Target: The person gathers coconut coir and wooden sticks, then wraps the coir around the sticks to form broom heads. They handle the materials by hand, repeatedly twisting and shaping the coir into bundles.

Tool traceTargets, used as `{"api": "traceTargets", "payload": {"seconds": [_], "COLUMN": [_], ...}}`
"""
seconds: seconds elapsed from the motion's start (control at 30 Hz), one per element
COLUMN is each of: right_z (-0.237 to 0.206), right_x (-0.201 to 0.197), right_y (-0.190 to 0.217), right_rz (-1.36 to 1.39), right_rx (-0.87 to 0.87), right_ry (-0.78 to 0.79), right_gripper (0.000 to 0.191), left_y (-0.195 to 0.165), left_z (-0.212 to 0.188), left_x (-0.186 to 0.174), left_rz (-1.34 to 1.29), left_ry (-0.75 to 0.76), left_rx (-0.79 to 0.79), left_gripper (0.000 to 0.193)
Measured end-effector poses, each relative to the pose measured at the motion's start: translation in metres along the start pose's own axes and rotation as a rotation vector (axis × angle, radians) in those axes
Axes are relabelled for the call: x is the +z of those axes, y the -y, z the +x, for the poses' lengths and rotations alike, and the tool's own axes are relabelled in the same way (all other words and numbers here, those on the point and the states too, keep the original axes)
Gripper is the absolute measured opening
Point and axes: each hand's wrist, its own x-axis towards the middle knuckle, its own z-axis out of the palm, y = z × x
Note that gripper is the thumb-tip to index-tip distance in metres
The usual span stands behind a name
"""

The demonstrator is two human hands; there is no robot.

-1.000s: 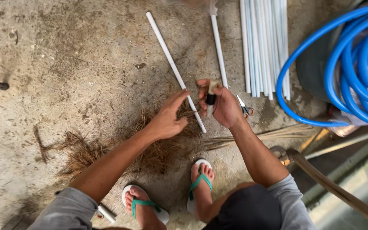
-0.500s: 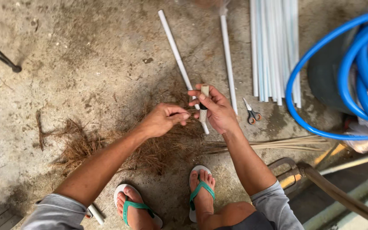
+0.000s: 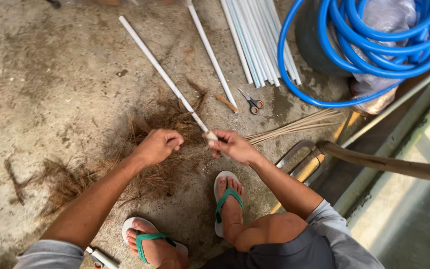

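Note:
A long white pipe (image 3: 162, 74) lies slanted on the concrete floor, its near end pointing toward me. My right hand (image 3: 231, 146) is closed around that near end. My left hand (image 3: 158, 145) hovers a short way to the left of it with the fingers curled and the fingertips pinched together. Whether a thin strand is between them is too fine to see. Both hands are above a patch of dry brown fibres (image 3: 158, 177), just ahead of my feet in green-strapped sandals (image 3: 225, 199).
A second white pipe (image 3: 211, 55) and a bundle of white pipes (image 3: 260, 40) lie beyond. Orange-handled scissors (image 3: 253, 103) sit near thin sticks (image 3: 294, 127). A coiled blue hose (image 3: 369, 50) is at upper right, a wooden handle (image 3: 389, 163) at right, a short pipe piece (image 3: 100, 258) by my left foot.
My hands have come down and drawn slightly apart; the right hand now holds the pipe's near end at floor level. The view has shifted toward the right.

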Motion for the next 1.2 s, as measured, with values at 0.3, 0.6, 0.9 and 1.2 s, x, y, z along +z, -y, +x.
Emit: {"api": "traceTargets", "payload": {"seconds": [0.3, 0.6, 0.9, 1.2], "right_z": [-0.024, -0.033, -0.016, 0.004], "right_x": [-0.110, -0.174, -0.211, -0.256], "right_y": [-0.062, -0.075, -0.122, -0.167], "right_rz": [-0.331, -0.276, 0.026, 0.327], "right_rx": [0.006, 0.199, -0.045, 0.052], "right_ry": [-0.926, -1.641, -1.654, -1.633], "right_gripper": [0.026, 0.059, 0.047, 0.029], "left_y": [0.010, 0.041, 0.054, 0.080], "left_z": [0.004, 0.042, 0.087, 0.073], "left_x": [-0.003, 0.025, 0.061, 0.048], "left_rz": [0.278, 0.132, 0.025, -0.022], "left_ry": [0.013, 0.070, 0.164, 0.159], "left_rx": [-0.263, -0.491, -0.493, -0.700], "left_gripper": [0.029, 0.034, 0.035, 0.036]}}
